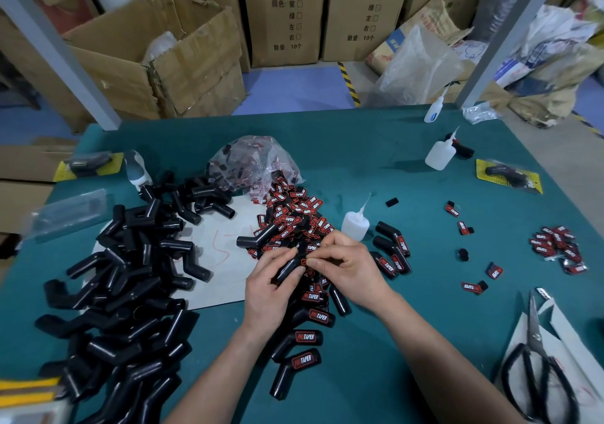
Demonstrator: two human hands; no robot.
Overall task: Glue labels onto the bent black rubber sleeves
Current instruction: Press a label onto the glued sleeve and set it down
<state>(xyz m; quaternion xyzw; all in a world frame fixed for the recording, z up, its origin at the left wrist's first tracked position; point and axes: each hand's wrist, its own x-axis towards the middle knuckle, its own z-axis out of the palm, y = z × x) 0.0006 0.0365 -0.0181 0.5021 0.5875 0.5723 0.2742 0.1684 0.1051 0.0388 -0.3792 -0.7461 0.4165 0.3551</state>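
Both forearms rise from the bottom edge and meet at the centre of the frame. The left hand (pixel 271 283) curls round a bent black sleeve (pixel 289 266). The right hand (pixel 346 266) pinches a red label (pixel 305 262) against it. Just beyond lie the label pile (pixel 294 217) and a glue bottle (pixel 354 224) on the green worktop (pixel 359 162).

Black sleeves (pixel 124 293), red-black labels (pixel 294 217), teal table (pixel 359 149)

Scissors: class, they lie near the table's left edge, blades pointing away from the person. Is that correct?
Not quite. The head view shows the scissors near the table's right edge, not the left. Their blades do point away from the person.
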